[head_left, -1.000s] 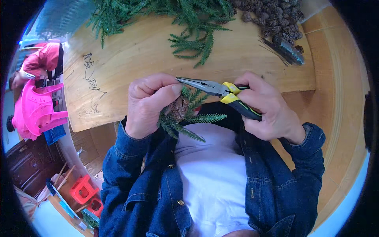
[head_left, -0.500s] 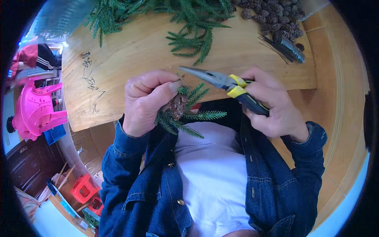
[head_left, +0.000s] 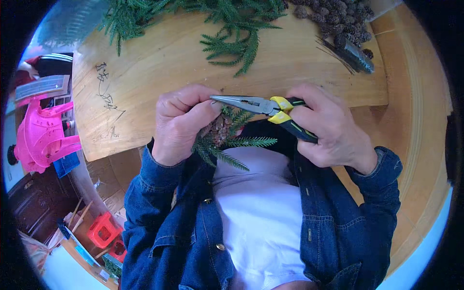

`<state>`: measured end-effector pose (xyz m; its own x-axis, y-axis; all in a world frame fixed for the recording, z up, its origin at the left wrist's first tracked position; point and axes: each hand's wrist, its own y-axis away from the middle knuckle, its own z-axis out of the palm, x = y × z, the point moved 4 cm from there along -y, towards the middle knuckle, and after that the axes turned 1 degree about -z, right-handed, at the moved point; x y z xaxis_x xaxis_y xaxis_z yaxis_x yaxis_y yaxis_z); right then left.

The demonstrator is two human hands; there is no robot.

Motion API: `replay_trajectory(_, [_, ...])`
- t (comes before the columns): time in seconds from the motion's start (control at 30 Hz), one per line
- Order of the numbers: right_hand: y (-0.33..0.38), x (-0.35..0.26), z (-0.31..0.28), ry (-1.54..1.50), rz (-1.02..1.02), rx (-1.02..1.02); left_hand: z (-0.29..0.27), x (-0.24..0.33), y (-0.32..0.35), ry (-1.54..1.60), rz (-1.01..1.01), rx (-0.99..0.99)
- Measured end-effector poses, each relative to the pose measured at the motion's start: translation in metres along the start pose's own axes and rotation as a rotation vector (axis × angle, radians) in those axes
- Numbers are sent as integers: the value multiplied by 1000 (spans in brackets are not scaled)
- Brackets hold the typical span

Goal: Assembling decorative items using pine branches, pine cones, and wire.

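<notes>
Pinched in my left hand (head_left: 186, 121) is a green artificial pine sprig (head_left: 249, 142) with a brown pine cone (head_left: 218, 131) among its branches. The sprig's upper end is hidden by my fingers and thumb. My right hand (head_left: 328, 126) is wrapped round the dark and yellow handles of long-nose pliers (head_left: 261, 106). The pliers point left, and their tips lie at my left thumb and fingertip, just above the cone. Whether the jaws grip anything there is too small to tell.
Green pine sprigs (head_left: 237, 43) lie along the table's (head_left: 159, 63) far side. At the far right are a heap of pine cones (head_left: 338, 19) and a bundle of thin dark wires (head_left: 355, 58). A pink plastic stool (head_left: 41, 130) and red stools (head_left: 104, 229) stand to the left.
The pliers have moved left and down with my right hand, so their tips now meet my left fingertips. Their nose is now nearly level. My left hand has hardly moved.
</notes>
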<state>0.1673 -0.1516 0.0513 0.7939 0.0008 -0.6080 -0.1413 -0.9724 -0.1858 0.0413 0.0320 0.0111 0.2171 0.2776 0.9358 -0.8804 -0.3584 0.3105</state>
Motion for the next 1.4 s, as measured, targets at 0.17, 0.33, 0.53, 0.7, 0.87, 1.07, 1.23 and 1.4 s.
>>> replay_trajectory(0.17, [7, 7, 0, -111, 22, 11, 4, 3, 1, -92, 99, -43])
replay_trajectory(0.33, [20, 19, -7, -542, 232, -52, 12, 12, 3, -43, 103, -72])
replay_trajectory(0.53, [22, 23, -4, -720, 289, -211, 5, 6, 0, -11, 199, -92])
replay_trajectory(0.7, [24, 24, 2, -804, 306, -306, 5, 7, -2, -130, 316, -80])
replay_trajectory(0.87, [21, 23, 3, -808, 435, -397, 6, 4, -4, -137, 312, -79])
replay_trajectory(1.07, [22, 30, 6, -772, 378, -369, 9, 3, -9, -176, 391, -104])
replay_trajectory(1.23, [21, 33, 7, -806, 359, -355, 9, 1, -8, -99, 374, -157])
replay_trajectory(1.4, [27, 38, 11, -873, 377, -330, 8, -1, -6, 43, 278, -166])
